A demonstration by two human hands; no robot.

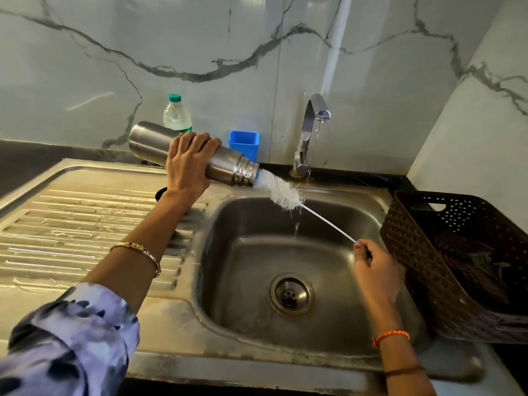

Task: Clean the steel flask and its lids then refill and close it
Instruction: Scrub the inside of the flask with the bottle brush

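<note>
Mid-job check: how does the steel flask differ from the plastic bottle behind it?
The steel flask is opaque brushed metal; the plastic bottle is clear. The flask is tilted, mouth down toward the sink, gripped by the left hand; the bottle stands upright at the wall, untouched. The flask is uncapped with a white bottle brush at its mouth; the bottle wears a green cap. Both are cylindrical drink containers.

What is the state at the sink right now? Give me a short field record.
left hand: grips the steel flask, tilted, mouth toward the basin
right hand: holds the bottle brush by its handle end
brush: bristles mostly outside the flask mouth
tap: running, thin stream
sink: wet, drain open
lids: none identifiable
basket: right of basin
</note>
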